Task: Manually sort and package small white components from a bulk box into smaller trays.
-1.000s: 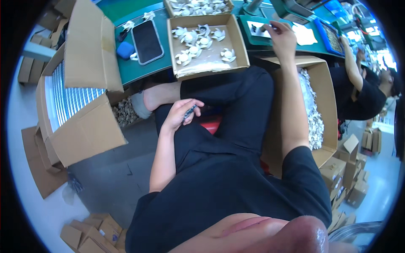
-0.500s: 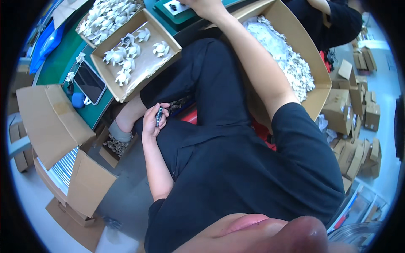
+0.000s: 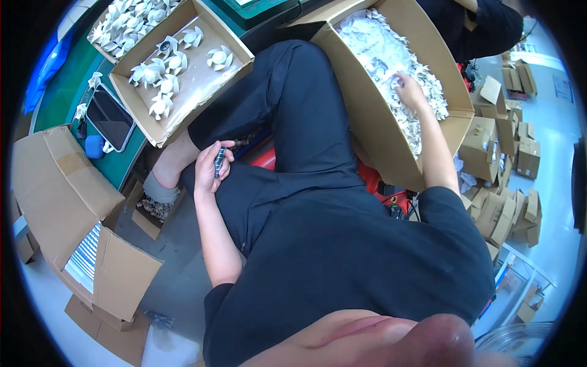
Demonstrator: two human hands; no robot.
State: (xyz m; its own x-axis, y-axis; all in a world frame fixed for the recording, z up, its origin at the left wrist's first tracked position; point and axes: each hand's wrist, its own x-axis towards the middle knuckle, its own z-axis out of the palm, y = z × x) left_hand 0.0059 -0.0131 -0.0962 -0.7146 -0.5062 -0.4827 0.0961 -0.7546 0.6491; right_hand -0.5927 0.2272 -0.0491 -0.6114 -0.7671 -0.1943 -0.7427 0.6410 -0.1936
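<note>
My left hand (image 3: 211, 166) rests on my lap, closed around a small dark ribbed piece (image 3: 217, 161). My right hand (image 3: 408, 87) reaches down into a large cardboard box (image 3: 367, 110) at my right side, fingers touching the heap of white plastic parts (image 3: 391, 55) inside it. I sit with one leg crossed, in black trousers and a black shirt.
A shallow cardboard tray (image 3: 183, 67) with several white fan-shaped parts lies on the green table, a second one (image 3: 125, 24) behind it. A phone (image 3: 110, 117) lies beside them. An open carton (image 3: 73, 208) stands at my left. Small folded boxes (image 3: 513, 153) pile up at the right.
My right hand came off the table and dropped into the big box of white parts. The view swung right and down. My left hand stayed on my lap with the dark piece.
</note>
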